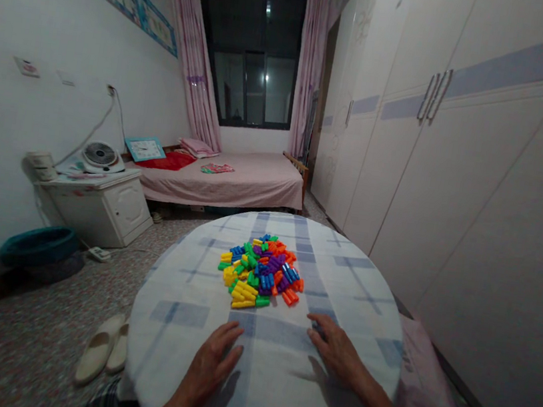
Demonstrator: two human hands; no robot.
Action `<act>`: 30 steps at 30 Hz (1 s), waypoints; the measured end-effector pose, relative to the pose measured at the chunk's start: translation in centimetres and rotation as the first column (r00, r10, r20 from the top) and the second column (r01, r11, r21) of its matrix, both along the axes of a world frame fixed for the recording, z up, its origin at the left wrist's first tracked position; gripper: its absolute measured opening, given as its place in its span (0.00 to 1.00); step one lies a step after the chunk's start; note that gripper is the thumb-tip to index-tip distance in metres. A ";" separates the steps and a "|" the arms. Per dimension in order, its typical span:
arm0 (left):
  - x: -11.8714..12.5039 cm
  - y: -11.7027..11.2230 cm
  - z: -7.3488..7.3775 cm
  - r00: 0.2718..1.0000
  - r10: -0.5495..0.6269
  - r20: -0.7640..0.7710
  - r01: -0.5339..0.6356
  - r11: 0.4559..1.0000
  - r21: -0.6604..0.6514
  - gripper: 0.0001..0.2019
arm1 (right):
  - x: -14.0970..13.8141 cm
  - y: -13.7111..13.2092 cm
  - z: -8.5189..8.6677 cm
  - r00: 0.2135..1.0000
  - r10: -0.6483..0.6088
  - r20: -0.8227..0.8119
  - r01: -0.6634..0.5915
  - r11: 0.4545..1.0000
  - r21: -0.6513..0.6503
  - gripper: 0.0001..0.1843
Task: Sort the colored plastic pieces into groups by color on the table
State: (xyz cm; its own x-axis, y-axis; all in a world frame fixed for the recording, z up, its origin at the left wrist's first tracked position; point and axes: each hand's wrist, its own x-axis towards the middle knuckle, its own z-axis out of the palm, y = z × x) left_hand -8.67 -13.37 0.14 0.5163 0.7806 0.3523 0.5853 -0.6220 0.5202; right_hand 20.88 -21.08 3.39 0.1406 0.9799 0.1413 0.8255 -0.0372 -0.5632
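Note:
A heap of small plastic building pieces in yellow, green, blue, purple and orange lies on the round table, which has a white and blue checked tablecloth. My left hand is over the cloth at the near side, left of the middle, its fingers apart and nothing in it. On the other side, my right hand hovers near the heap's right front, fingers spread and empty. Neither hand touches the pieces. A cluster of yellow pieces sits at the heap's near left edge, closest to my left hand.
Behind the table is a bed with pink bedding. Tall wardrobes line the right side. At left stand a white cabinet with a fan, and a teal basin. Slippers lie beside the table.

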 end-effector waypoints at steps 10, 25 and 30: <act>3.4 5.6 2.3 0.921 0.304 -0.246 -0.329 0.942 -0.067 0.38 | -1.6 6.0 0.7 0.974 -0.108 0.202 0.133 0.984 -0.118 0.34; 7.1 8.2 1.3 0.947 0.243 -0.210 -0.234 0.970 0.065 0.26 | -2.8 9.7 -1.2 0.982 -0.125 0.143 0.128 0.992 -0.009 0.17; 7.0 7.8 0.7 0.942 0.245 -0.228 -0.231 0.969 0.088 0.23 | -1.6 11.8 1.3 0.996 -0.093 -0.004 0.093 0.994 0.052 0.17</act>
State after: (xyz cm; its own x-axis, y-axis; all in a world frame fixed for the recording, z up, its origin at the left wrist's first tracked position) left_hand -1.67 -5.54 0.81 0.3917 0.8722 0.2929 0.8213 -0.4750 0.3160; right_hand 19.29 -9.27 4.67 0.2313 0.9538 0.1917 0.8190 -0.0845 -0.5675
